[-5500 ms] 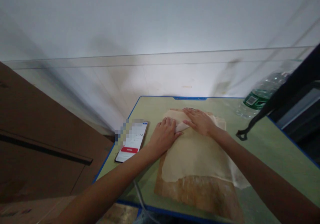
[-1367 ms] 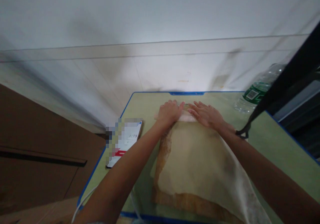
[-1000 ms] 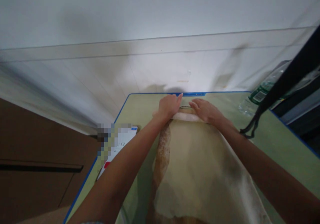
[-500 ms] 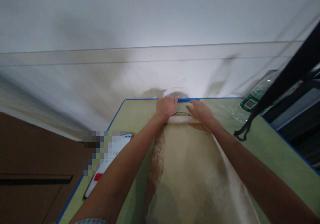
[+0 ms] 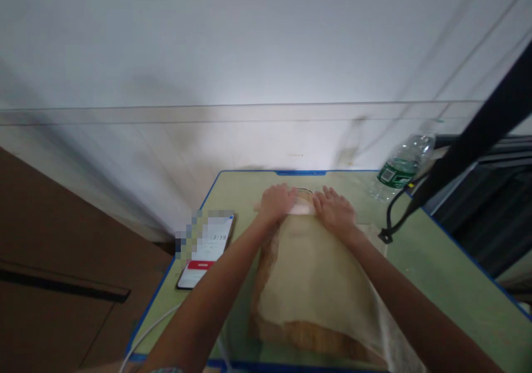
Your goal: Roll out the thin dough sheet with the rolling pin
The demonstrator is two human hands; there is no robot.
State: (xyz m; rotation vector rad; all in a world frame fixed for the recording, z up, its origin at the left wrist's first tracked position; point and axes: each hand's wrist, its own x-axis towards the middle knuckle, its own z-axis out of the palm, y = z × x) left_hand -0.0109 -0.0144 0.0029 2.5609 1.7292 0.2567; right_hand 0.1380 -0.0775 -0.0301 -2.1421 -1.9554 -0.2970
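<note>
A thin, pale sheet of dough lies over a wooden board, whose brown surface shows along the left side and near edge. Across the far end of the sheet is a pale rolling pin; whether dough is wrapped around it I cannot tell. My left hand rests palm down on its left part, fingers stretched forward. On the right part lies my right hand, fingers spread and flat. Just beyond the pin, a metal handle on the board's far edge shows between the hands.
The green table has a blue edge and stands against a white wall. A phone lies at left, with a white cable nearby. At right are a clear plastic bottle with a green label and a hanging black strap.
The camera view has shifted, and the board's near edge now shows. Both hands have come down flatter onto the rolling pin, with fingers laid forward and nearer the pin's middle.
</note>
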